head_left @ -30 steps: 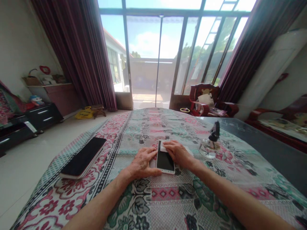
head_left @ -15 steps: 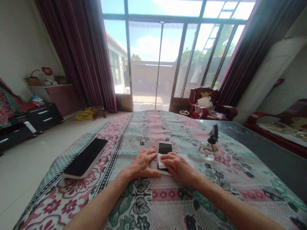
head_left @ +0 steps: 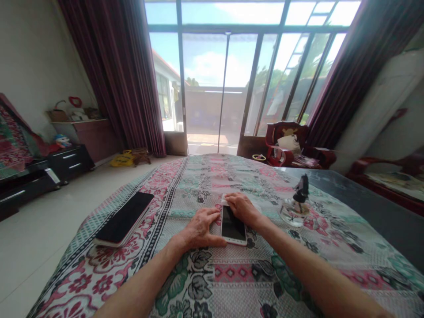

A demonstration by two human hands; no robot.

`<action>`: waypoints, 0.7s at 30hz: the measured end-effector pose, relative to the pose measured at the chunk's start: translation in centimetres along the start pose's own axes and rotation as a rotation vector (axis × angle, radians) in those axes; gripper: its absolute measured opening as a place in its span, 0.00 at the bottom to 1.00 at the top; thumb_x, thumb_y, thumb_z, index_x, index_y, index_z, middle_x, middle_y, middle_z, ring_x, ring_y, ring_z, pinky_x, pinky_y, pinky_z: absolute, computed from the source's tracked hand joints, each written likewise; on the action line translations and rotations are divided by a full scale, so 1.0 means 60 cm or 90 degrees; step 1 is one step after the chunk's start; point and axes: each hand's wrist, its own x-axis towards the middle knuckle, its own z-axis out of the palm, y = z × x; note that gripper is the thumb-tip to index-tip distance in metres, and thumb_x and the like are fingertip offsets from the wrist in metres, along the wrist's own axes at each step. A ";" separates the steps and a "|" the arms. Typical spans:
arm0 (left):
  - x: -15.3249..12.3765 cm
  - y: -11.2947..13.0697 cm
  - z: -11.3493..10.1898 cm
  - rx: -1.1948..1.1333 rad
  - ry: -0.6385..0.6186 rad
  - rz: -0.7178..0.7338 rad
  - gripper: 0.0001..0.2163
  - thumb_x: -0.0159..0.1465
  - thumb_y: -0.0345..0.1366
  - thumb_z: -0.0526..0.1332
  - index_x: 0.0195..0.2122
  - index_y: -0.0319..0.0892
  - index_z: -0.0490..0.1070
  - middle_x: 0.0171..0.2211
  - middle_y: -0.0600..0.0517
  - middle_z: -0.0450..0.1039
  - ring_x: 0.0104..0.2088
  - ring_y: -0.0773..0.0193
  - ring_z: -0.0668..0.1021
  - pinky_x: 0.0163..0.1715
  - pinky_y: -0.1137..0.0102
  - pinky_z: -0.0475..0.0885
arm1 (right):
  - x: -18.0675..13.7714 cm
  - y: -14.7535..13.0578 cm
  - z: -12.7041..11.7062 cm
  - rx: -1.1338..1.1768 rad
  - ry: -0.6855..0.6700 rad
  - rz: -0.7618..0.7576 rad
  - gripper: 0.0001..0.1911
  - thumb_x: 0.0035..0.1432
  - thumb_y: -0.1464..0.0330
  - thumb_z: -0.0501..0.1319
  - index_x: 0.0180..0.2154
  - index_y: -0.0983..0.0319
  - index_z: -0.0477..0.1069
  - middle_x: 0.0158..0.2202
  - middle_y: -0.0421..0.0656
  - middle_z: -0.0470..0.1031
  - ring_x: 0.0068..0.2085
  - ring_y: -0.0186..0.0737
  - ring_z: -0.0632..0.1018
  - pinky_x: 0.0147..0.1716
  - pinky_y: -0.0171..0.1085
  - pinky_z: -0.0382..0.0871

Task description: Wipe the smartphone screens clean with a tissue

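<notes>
A white-framed smartphone (head_left: pixel 233 226) lies face up on the patterned tablecloth, its dark screen partly covered at the far end. Along its left edge rests my left hand (head_left: pixel 202 227), fingers and thumb spread apart, with the thumb at the near corner. My right hand (head_left: pixel 243 209) presses a white wipe (head_left: pixel 224 199) onto the phone's top end, fingers bent over it. Part of the wipe is hidden under that hand. To the right stands a clear spray bottle (head_left: pixel 296 210) with a black pump head.
A larger black-screened device (head_left: pixel 125 218) lies on the table's left side. Beyond the table are a carved red wooden chair (head_left: pixel 288 141), a yellow bag (head_left: pixel 122 158) on the floor and a glass door (head_left: pixel 215 97). A dark tabletop (head_left: pixel 334 190) adjoins on the right.
My right hand has slid the wipe away from me, from the middle of the phone's screen to its top end. The left hand stays at the phone's edge. The view has shifted slightly.
</notes>
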 end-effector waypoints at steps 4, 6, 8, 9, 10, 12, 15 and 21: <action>0.000 -0.001 0.002 -0.019 0.009 -0.009 0.38 0.44 0.53 0.71 0.54 0.40 0.68 0.58 0.43 0.65 0.58 0.49 0.66 0.58 0.57 0.61 | -0.014 -0.016 -0.005 0.000 -0.007 -0.021 0.14 0.62 0.75 0.52 0.36 0.63 0.77 0.43 0.47 0.77 0.45 0.41 0.74 0.49 0.39 0.65; 0.000 -0.003 0.003 -0.023 0.014 -0.012 0.39 0.43 0.54 0.71 0.54 0.41 0.68 0.57 0.44 0.66 0.58 0.49 0.66 0.58 0.58 0.62 | -0.033 -0.030 -0.011 0.020 -0.008 -0.040 0.14 0.62 0.74 0.52 0.37 0.62 0.76 0.43 0.46 0.77 0.45 0.40 0.74 0.48 0.39 0.66; -0.001 -0.003 0.005 -0.020 0.020 -0.014 0.38 0.42 0.53 0.71 0.53 0.42 0.69 0.57 0.45 0.66 0.58 0.49 0.66 0.58 0.58 0.62 | -0.056 -0.048 -0.017 0.041 -0.010 -0.047 0.15 0.63 0.73 0.51 0.39 0.60 0.76 0.44 0.45 0.76 0.46 0.41 0.73 0.47 0.38 0.67; -0.001 -0.002 0.005 -0.020 0.023 -0.011 0.38 0.42 0.53 0.72 0.53 0.42 0.70 0.56 0.45 0.67 0.57 0.49 0.67 0.58 0.58 0.62 | -0.068 -0.058 -0.020 0.048 -0.015 -0.051 0.15 0.63 0.73 0.51 0.40 0.60 0.76 0.45 0.45 0.76 0.45 0.41 0.73 0.46 0.38 0.67; 0.000 -0.002 0.005 -0.020 0.025 -0.009 0.37 0.42 0.53 0.72 0.52 0.42 0.70 0.56 0.45 0.67 0.57 0.49 0.67 0.57 0.59 0.63 | -0.080 -0.068 -0.023 0.055 -0.021 -0.055 0.15 0.64 0.73 0.50 0.39 0.60 0.75 0.44 0.44 0.76 0.44 0.40 0.73 0.45 0.38 0.68; 0.000 0.000 0.006 -0.021 0.027 -0.009 0.35 0.42 0.53 0.72 0.51 0.42 0.72 0.56 0.46 0.68 0.56 0.49 0.68 0.57 0.60 0.64 | -0.101 -0.087 -0.027 0.067 -0.023 -0.053 0.15 0.64 0.73 0.50 0.38 0.59 0.75 0.44 0.44 0.76 0.44 0.40 0.73 0.44 0.37 0.69; 0.000 0.000 0.007 -0.015 0.024 -0.016 0.36 0.41 0.53 0.72 0.50 0.42 0.72 0.56 0.46 0.67 0.57 0.48 0.67 0.57 0.59 0.63 | -0.123 -0.104 -0.030 0.080 -0.033 -0.061 0.14 0.63 0.73 0.51 0.37 0.59 0.75 0.45 0.44 0.76 0.44 0.40 0.73 0.44 0.37 0.69; -0.001 -0.007 0.004 -0.011 -0.009 0.001 0.38 0.43 0.54 0.71 0.55 0.44 0.68 0.59 0.46 0.64 0.59 0.49 0.65 0.58 0.58 0.61 | -0.098 -0.078 -0.022 0.088 -0.019 -0.047 0.15 0.64 0.72 0.50 0.38 0.59 0.76 0.44 0.44 0.76 0.45 0.40 0.74 0.46 0.38 0.68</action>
